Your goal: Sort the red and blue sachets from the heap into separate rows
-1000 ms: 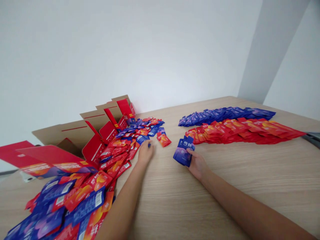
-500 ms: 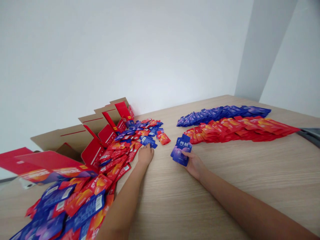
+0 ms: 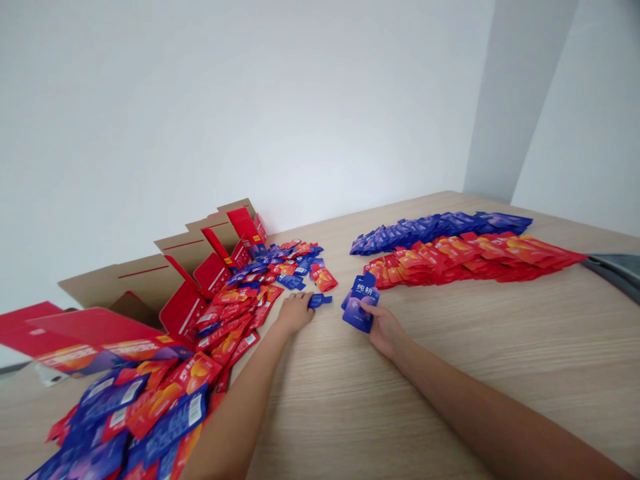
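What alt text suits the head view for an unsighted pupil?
Right hand holding blue pouches at a table; left hand touching another blue pouch. At left, a mixed pouch heap and open red boxes; at right, blue row behind red row.

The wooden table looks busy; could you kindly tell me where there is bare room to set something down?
Bare table shows between the forearms, and between the red row and right forearm. A narrower strip parts the mixed packets from the blue row. Mixed packets and open boxes crowd the left.

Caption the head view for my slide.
Left hand touches a blue pouch beside a mixed pile; right hand holds blue pouches near a red pouch row.
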A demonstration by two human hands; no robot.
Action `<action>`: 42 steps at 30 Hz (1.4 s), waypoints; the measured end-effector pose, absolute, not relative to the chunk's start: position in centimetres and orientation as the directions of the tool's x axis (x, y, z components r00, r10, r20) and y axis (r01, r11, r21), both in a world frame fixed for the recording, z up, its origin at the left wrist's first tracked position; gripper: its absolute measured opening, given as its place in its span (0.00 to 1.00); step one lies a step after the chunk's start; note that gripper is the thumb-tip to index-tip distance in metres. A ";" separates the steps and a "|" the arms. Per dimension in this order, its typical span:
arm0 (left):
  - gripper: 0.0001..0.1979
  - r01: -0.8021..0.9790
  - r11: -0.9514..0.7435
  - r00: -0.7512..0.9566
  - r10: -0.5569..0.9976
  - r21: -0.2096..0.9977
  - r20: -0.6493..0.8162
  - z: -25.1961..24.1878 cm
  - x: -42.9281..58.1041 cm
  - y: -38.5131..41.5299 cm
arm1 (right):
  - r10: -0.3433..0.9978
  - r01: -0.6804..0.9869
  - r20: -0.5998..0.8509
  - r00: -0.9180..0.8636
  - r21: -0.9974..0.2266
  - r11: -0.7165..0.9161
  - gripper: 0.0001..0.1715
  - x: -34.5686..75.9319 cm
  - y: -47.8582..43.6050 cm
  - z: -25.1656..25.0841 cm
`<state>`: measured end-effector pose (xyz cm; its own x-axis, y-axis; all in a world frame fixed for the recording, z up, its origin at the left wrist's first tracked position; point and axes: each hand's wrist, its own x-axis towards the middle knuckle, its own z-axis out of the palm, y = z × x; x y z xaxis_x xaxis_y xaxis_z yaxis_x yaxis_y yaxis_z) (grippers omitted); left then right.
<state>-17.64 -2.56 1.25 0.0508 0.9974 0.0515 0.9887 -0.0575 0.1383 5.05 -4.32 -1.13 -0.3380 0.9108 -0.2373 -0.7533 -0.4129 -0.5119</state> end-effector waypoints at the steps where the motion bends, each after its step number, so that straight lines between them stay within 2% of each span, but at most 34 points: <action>1: 0.22 0.986 -0.052 0.040 0.996 0.156 0.078 1.2 -17.3 -3.1 | 0.910 -0.761 -0.238 -0.339 -0.500 -0.414 0.09 5.0 -4.3 -1.1; 3: 0.18 0.976 -0.025 -0.005 0.991 0.218 0.133 1.1 -16.5 -4.2 | 0.909 -0.771 -0.242 -0.340 -0.481 -0.417 0.09 4.8 -4.3 -1.0; 6: 0.19 0.839 0.039 -0.160 0.971 0.542 0.178 0.8 -14.8 -5.3 | 0.904 -0.766 -0.231 -0.359 -0.481 -0.427 0.07 4.7 -4.4 -0.9; 9: 0.22 0.550 0.038 -0.186 0.980 0.835 0.077 0.2 -12.0 -6.0 | 0.891 -0.733 -0.138 -0.432 -0.522 -0.436 0.03 4.7 -4.7 -0.9; 11: 0.24 0.312 0.021 -0.105 0.994 0.950 0.012 -0.1 -10.1 -6.6 | 0.876 -0.703 -0.079 -0.476 -0.565 -0.433 0.03 4.8 -4.9 -1.0; 13: 0.27 0.104 0.027 -0.041 0.999 0.994 -0.022 -0.2 -8.7 -7.1 | 0.873 -0.678 -0.079 -0.481 -0.597 -0.428 0.05 4.9 -5.1 -1.1; 15: 0.29 0.091 0.073 0.016 0.997 0.993 -0.074 -0.2 -7.9 -7.5 | 0.887 -0.674 -0.111 -0.449 -0.609 -0.418 0.08 4.9 -5.2 -1.1; 19: 0.35 0.195 0.189 0.175 0.959 0.962 -0.224 -0.4 -8.0 -7.9 | 0.909 -0.681 -0.115 -0.402 -0.626 -0.380 0.15 5.0 -5.5 -0.8; 22: 0.34 0.147 0.160 0.210 0.959 0.976 -0.189 -0.8 -8.4 -7.8 | 0.914 -0.695 -0.087 -0.396 -0.623 -0.360 0.18 5.0 -5.8 -0.5; 26: 0.25 0.115 0.068 0.118 0.990 0.991 -0.081 -1.2 -8.3 -7.9 | 0.897 -0.708 -0.070 -0.436 -0.589 -0.390 0.19 4.9 -5.9 -0.6; 28: 0.21 0.147 0.049 0.081 0.995 0.988 -0.061 -1.3 -8.2 -8.1 | 0.906 -0.726 -0.091 -0.414 -0.567 -0.389 0.17 4.9 -5.7 -0.8; 30: 0.19 0.263 0.046 0.063 0.996 0.964 -0.065 -1.1 -8.5 -8.0 | 0.915 -0.739 -0.124 -0.385 -0.552 -0.386 0.14 4.9 -5.4 -0.9; 32: 0.20 0.484 0.035 -0.001 0.999 0.875 -0.040 -0.7 -9.5 -7.3 | 0.923 -0.759 -0.154 -0.353 -0.530 -0.379 0.10 5.0 -5.0 -0.9; 35: 0.24 0.823 0.059 -0.166 0.976 0.565 0.140 0.4 -12.5 -4.6 | 0.928 -0.783 -0.190 -0.322 -0.498 -0.373 0.09 5.0 -4.5 -0.9; 38: 0.15 0.905 0.136 -0.240 0.945 0.402 0.223 1.3 -16.6 -1.1 | 0.916 -0.766 -0.210 -0.342 -0.503 -0.402 0.08 4.9 -4.2 -1.2; 42: 0.26 0.956 0.161 -0.199 0.970 0.245 0.139 1.6 -21.1 2.5 | 0.901 -0.758 -0.250 -0.356 -0.487 -0.435 0.08 4.8 -3.9 -1.8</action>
<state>-21.08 2.47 1.59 -0.1987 0.9702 0.1386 0.9562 0.1609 0.2446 4.80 -3.87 -1.82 -0.3559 0.9005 -0.2498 -0.7577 -0.4346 -0.4869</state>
